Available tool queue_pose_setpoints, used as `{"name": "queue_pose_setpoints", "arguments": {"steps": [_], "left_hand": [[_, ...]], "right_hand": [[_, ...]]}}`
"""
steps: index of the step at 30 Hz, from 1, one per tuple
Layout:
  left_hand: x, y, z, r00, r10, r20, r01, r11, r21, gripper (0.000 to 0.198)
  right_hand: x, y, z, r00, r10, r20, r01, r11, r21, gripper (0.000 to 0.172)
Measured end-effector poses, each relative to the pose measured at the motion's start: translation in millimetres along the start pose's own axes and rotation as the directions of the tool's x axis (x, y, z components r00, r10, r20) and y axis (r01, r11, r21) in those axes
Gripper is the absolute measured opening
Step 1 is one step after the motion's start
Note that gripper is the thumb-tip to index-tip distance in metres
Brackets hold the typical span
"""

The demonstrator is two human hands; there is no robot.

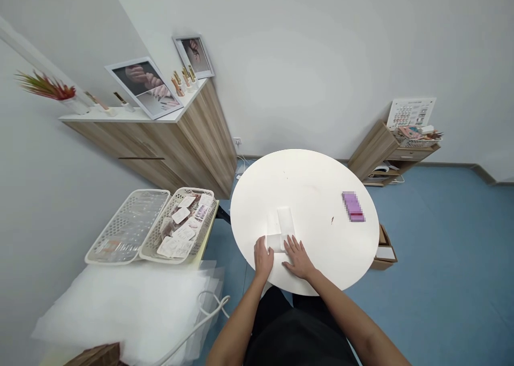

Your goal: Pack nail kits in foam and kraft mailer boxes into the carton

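Resting at white sheets (286, 221) on the desk (317, 178) with right hand (297, 258) spread open, left hand (264, 256) curled; cannot tell if pinching. Could crease from uneven pressure.

From where I stand, this looks like a nail studio or a small beauty-goods workroom; I can't tell which. Framed photos of manicured hands (146, 87) lean on a wood-grain cabinet (211, 135), with slim gold-capped bottles (186, 81) set out beside them and a red-and-green plant (46, 84) in a white pot. A printed board (413, 112) stands on a low shelf unit (369, 149). Carded packets fill a plastic basket (206, 220) by the round white bench (317, 178). Plain walls and a blue floor (445, 237) suggest business premises.
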State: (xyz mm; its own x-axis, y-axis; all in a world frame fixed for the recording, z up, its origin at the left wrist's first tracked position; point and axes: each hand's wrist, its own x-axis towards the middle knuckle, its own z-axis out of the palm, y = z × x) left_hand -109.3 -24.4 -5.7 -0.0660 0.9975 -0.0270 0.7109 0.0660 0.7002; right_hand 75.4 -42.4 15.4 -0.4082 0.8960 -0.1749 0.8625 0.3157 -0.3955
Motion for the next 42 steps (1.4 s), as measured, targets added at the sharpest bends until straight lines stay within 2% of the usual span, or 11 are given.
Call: {"name": "queue_pose_setpoints", "arguments": {"steps": [2, 5, 7, 11, 15, 18, 21, 27, 31, 33, 42], "left_hand": [[-5.8, -4.2, 0.2, 0.977, -0.205, -0.062, 0.197, 0.973, -0.117, 0.044], [-8.3, -2.5, 5.1, 0.895, -0.445, 0.020, 0.431, 0.854, -0.292, 0.041], [-6.2, 2.7, 10.6, 0.863, -0.503, 0.052, 0.488, 0.801, -0.347, 0.036], [0.0, 15.9, 19.9, 0.878, -0.478, 0.021, 0.445, 0.801, -0.400, 0.025], [2.7, 32.3, 21.9, 0.923, -0.382, -0.047, 0.326, 0.840, -0.433, 0.018], [3.5, 45.2, 21.3, 0.987, -0.157, -0.044, 0.125, 0.904, -0.409, 0.011], [4.5, 53.1, 21.0, 0.997, 0.072, 0.036, -0.056, 0.941, -0.334, 0.011], [-4.4, 47.8, 16.6, 0.914, 0.343, 0.218, -0.339, 0.939, -0.055, 0.033], [-11.8, 38.9, 10.7, 0.764, 0.525, 0.374, -0.614, 0.770, 0.172, 0.056], [-10.2, 35.5, 11.8, 0.728, 0.549, 0.410, -0.668, 0.703, 0.245, 0.060], [14.6, 26.4, 25.0, 0.743, 0.548, 0.384, -0.650, 0.729, 0.216, 0.056]], "right_hand": [[-1.6, -0.5, -2.0, 0.999, -0.011, 0.035, 0.013, 0.999, -0.053, 0.080], [0.2, -1.3, -6.8, 0.995, 0.013, 0.099, -0.005, 0.997, -0.076, 0.082], [2.3, -1.6, -10.4, 0.986, 0.038, 0.162, -0.028, 0.997, -0.067, 0.083], [4.3, -0.6, -14.2, 0.972, 0.066, 0.224, -0.057, 0.997, -0.047, 0.083], [4.3, 1.7, -13.6, 0.983, 0.057, 0.173, -0.054, 0.998, -0.022, 0.081], [4.8, 4.5, -14.9, 0.993, 0.041, 0.115, -0.044, 0.999, 0.022, 0.075], [3.4, 12.1, -18.2, 0.998, 0.006, 0.055, -0.013, 0.993, 0.118, 0.062], [-10.2, 36.9, -21.3, 0.988, -0.051, -0.146, 0.098, 0.935, 0.340, 0.067], [-13.5, 45.0, -17.7, 0.969, -0.208, -0.133, 0.226, 0.964, 0.141, 0.066], [-10.7, 46.5, -15.0, 0.963, -0.242, -0.118, 0.247, 0.968, 0.031, 0.064], [17.3, 42.0, -24.1, 0.954, -0.277, -0.118, 0.256, 0.953, -0.164, 0.028]]}}
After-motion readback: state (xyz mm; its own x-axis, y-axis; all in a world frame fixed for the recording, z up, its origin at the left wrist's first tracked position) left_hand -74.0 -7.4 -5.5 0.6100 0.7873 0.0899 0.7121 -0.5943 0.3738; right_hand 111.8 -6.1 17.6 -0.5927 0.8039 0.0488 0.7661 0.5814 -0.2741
